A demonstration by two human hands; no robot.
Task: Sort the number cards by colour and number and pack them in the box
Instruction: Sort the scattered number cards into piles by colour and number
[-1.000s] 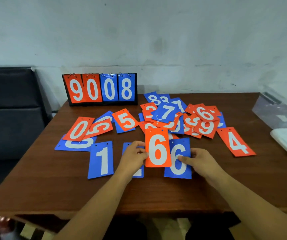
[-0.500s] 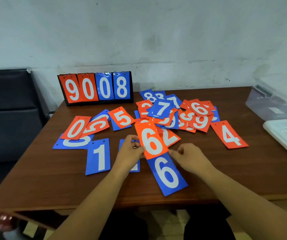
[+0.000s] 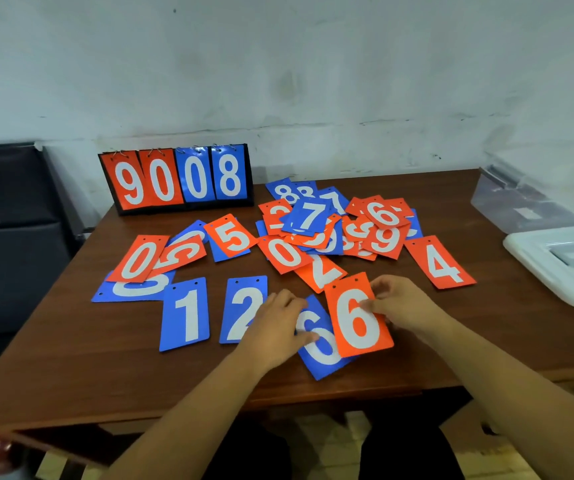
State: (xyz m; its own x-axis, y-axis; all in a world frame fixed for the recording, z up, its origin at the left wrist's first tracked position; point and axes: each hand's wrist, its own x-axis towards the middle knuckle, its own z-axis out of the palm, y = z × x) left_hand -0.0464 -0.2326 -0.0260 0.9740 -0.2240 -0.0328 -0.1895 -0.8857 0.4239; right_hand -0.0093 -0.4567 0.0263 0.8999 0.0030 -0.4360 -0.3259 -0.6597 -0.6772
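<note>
Two hands work at the near edge of the brown tabletop point(image 3: 71, 358). The right hand point(image 3: 401, 306) pinches the orange 6 card point(image 3: 358, 322) at its right edge, with the fingers closed on the card and the thumb on its face. This card lies partly over the blue 6 card point(image 3: 322, 358), which sits tilted on the tabletop close to the near edge. The left hand point(image 3: 277, 329) rests on the left part of the blue 6 card. Its fingers are lightly bent and lie flat on the card, gripping nothing. Left of this hand, the blue 2 card point(image 3: 240, 306) and the blue 1 card point(image 3: 185, 315) lie side by side, face up. The hand covers the lower right corner of the blue 2 card. A loose pile of cards point(image 3: 330, 226), orange and blue mixed, lies in the middle of the tabletop. The orange 4 card point(image 3: 439, 263) lies alone to the right of the pile. A scoreboard stand point(image 3: 178, 180) showing 9, 0, 0, 8 is upright at the far left edge. The clear box point(image 3: 521, 202) stands at the right side, with the white lid point(image 3: 562, 265) just in front of it. No card shows inside the box.
</note>
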